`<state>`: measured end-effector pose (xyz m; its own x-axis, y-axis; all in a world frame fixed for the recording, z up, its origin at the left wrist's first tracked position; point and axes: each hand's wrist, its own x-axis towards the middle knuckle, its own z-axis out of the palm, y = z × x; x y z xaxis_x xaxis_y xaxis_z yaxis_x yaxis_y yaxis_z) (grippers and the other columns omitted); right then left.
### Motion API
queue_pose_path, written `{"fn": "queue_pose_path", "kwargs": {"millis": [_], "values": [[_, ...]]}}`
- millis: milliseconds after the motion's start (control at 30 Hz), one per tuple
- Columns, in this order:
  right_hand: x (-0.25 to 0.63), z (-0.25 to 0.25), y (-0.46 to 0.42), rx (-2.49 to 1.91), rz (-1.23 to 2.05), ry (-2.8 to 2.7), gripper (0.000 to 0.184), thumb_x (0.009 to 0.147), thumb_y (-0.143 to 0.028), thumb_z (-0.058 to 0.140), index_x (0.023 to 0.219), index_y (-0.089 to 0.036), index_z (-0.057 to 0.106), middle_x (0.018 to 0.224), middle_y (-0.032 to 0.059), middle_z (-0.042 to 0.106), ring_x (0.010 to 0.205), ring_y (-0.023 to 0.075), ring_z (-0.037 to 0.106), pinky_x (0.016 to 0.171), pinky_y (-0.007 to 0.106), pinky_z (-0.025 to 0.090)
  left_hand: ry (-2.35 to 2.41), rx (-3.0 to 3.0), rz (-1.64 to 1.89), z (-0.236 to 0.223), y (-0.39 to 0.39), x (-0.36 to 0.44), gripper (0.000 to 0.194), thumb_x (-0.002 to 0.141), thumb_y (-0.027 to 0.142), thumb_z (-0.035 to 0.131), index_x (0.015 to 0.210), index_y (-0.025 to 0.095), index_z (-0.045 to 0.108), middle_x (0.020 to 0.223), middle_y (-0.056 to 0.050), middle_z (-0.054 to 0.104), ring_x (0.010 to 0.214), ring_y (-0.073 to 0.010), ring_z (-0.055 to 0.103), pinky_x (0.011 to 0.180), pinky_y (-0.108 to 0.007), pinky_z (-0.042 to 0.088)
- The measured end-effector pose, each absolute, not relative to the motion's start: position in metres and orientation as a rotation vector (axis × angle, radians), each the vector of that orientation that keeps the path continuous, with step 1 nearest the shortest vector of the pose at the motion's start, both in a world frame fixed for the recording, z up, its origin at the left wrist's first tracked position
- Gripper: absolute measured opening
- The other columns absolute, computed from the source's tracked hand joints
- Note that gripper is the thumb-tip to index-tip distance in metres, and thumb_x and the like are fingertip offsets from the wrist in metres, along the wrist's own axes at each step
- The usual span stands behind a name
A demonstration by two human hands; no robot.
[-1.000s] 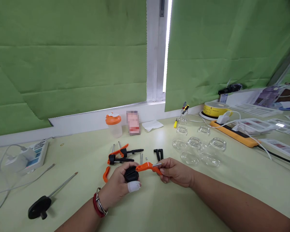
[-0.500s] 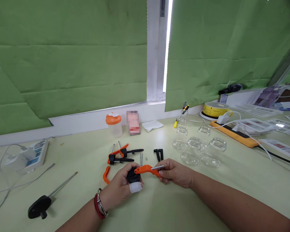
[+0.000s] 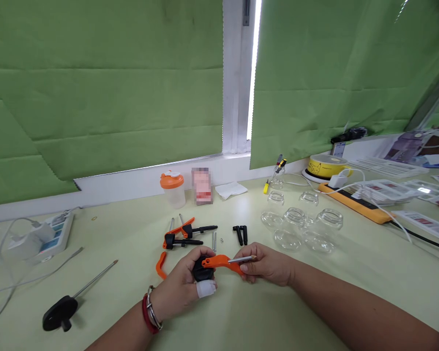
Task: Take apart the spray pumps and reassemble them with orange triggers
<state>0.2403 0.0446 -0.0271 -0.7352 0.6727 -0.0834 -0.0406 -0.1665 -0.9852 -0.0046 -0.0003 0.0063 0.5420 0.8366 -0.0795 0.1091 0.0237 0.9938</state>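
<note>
My left hand (image 3: 177, 288), with white tape around one finger, is closed on a black plastic part (image 3: 202, 271). My right hand (image 3: 266, 264) pinches the far end of a curved orange plastic handle (image 3: 219, 262). The handle's holed end rests against the black part. A thin metal rod (image 3: 240, 260) sticks out from the handle towards my right fingers; how it is fixed there is hidden. Beyond my hands lie two orange-and-black assemblies (image 3: 171, 241), metal pins (image 3: 214, 241), tiny metal bits (image 3: 221, 240) and two black L-shaped pieces (image 3: 240, 235). Another orange handle (image 3: 161, 265) lies near my left wrist.
A black-handled screwdriver (image 3: 60, 312) lies at left, near a white power strip (image 3: 60, 234). Several clear glass jars (image 3: 294, 214) stand at right, before an orange power strip (image 3: 358, 202) and a yellow pot (image 3: 325, 166). An orange-lidded cup (image 3: 172, 187) stands at the back.
The orange handle and its metal rod have shifted slightly, with the rod's tip moving right and down. Both hands keep their hold, and the things on the table stay put.
</note>
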Motion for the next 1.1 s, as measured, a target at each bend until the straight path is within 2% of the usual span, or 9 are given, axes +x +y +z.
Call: {"fn": "queue_pose_path", "kwargs": {"millis": [133, 333, 467, 600, 1100], "values": [[0.240, -0.028, 0.042, -0.708, 1.988, -1.624, 0.029, 0.071, -0.036, 0.071, 0.082, -0.010, 0.064, 0.066, 0.0014, 0.061, 0.051, 0.0062, 0.050, 0.053, 0.021, 0.038, 0.889, 1.473, 0.671, 0.009, -0.002, -0.004, 0.049, 0.072, 0.027, 0.068, 0.112, 0.024, 0.041, 0.088, 0.001, 0.050, 0.076, -0.0125, 0.049, 0.072, -0.028, 0.041], [0.238, -0.025, 0.038, -0.706, 1.981, -1.688, 0.032, 0.070, -0.035, 0.072, 0.090, -0.011, 0.066, 0.067, 0.0015, 0.062, 0.053, 0.0062, 0.052, 0.053, 0.019, 0.040, 0.872, 1.489, 0.638, 0.012, -0.007, -0.002, 0.055, 0.069, 0.026, 0.069, 0.115, 0.029, 0.040, 0.105, -0.002, 0.041, 0.081, -0.0124, 0.048, 0.071, -0.028, 0.042], [0.237, -0.028, 0.039, -0.724, 2.039, -1.642, 0.032, 0.070, -0.034, 0.072, 0.091, -0.011, 0.066, 0.068, 0.0023, 0.064, 0.054, 0.0068, 0.054, 0.052, 0.019, 0.041, 0.841, 1.510, 0.635, 0.012, -0.010, -0.001, 0.059, 0.068, 0.024, 0.069, 0.118, 0.030, 0.038, 0.102, -0.002, 0.039, 0.082, -0.0122, 0.046, 0.070, -0.027, 0.042], [0.238, -0.028, 0.038, -0.717, 2.108, -1.597, 0.033, 0.068, -0.034, 0.074, 0.090, -0.011, 0.067, 0.071, 0.0030, 0.066, 0.060, 0.0090, 0.058, 0.060, 0.022, 0.043, 0.817, 1.534, 0.635, 0.011, -0.011, -0.003, 0.061, 0.069, 0.021, 0.068, 0.120, 0.029, 0.036, 0.102, -0.002, 0.038, 0.077, -0.0099, 0.043, 0.066, -0.024, 0.040], [0.236, -0.020, 0.032, -0.698, 1.936, -1.791, 0.031, 0.069, -0.035, 0.072, 0.090, -0.012, 0.070, 0.072, 0.0016, 0.063, 0.062, 0.0083, 0.050, 0.060, 0.022, 0.039, 0.775, 1.540, 0.589, 0.012, -0.014, -0.003, 0.066, 0.069, 0.021, 0.066, 0.124, 0.033, 0.033, 0.100, 0.000, 0.038, 0.072, -0.0084, 0.040, 0.060, -0.021, 0.038]]}}
